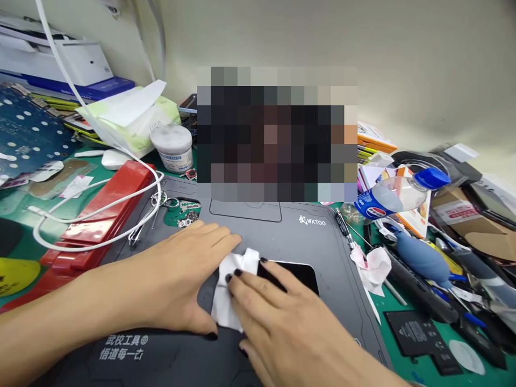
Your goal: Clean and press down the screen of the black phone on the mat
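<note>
A phone with a black screen and rounded corners lies on a dark grey work mat. White tissue covers its left end. My right hand presses the tissue down, its middle fingers on the cloth and the index finger stretched toward the phone's far edge. Much of the phone is hidden under this hand. At the left end, my left hand is spread, thumb on the near side and fingers on the far side, close beside the tissue. I cannot tell whether the left hand touches the phone.
A red case and looped white cable lie left. Small screws sit beyond my left hand. On the right are a drink bottle, crumpled tissue, a blue blower and a black battery. A blurred-out area is ahead.
</note>
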`<state>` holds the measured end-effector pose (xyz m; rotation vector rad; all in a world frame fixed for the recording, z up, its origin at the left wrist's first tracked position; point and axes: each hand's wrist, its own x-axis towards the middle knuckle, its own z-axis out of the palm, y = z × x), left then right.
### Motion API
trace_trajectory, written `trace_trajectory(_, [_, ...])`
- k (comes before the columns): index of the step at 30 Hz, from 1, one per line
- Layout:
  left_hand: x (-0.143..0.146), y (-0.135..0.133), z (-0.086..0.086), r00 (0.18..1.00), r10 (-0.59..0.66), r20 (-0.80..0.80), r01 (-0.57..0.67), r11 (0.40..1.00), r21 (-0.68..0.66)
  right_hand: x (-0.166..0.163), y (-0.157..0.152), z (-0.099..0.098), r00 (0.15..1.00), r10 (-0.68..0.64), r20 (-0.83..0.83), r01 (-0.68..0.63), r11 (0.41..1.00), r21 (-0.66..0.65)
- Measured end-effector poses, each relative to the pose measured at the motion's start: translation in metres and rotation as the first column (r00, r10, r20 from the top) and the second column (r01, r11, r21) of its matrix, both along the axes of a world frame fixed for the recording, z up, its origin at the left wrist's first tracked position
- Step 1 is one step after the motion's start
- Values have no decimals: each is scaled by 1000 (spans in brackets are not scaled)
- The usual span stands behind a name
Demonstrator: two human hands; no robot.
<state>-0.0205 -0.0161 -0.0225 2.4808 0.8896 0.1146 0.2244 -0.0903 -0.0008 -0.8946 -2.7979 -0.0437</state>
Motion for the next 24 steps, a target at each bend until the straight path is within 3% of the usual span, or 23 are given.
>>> trace_trajectory(3, [-4,0,-6,998,0,57,-2,999,32,0,0,4,996,-50,69,50,999,1])
trace_trajectory(6, [-7,-2,-12,993,-24,114,15,997,82,0,0,6,998,-20,57,20,1000,-2])
trace_trajectory(14, [-9,-4,-11,994,-29,106,15,991,130,-1,-5,5,997,-7,77,6,1000,13])
trace_trajectory(20, [-10,-3,-11,993,-35,117,13,983,185,-3,-23,5,949,-222,225,175,962,211])
trace_trajectory(24, [-11,-4,-20,980,-54,190,0,962,275,-10,-31,2,979,-73,188,42,986,162])
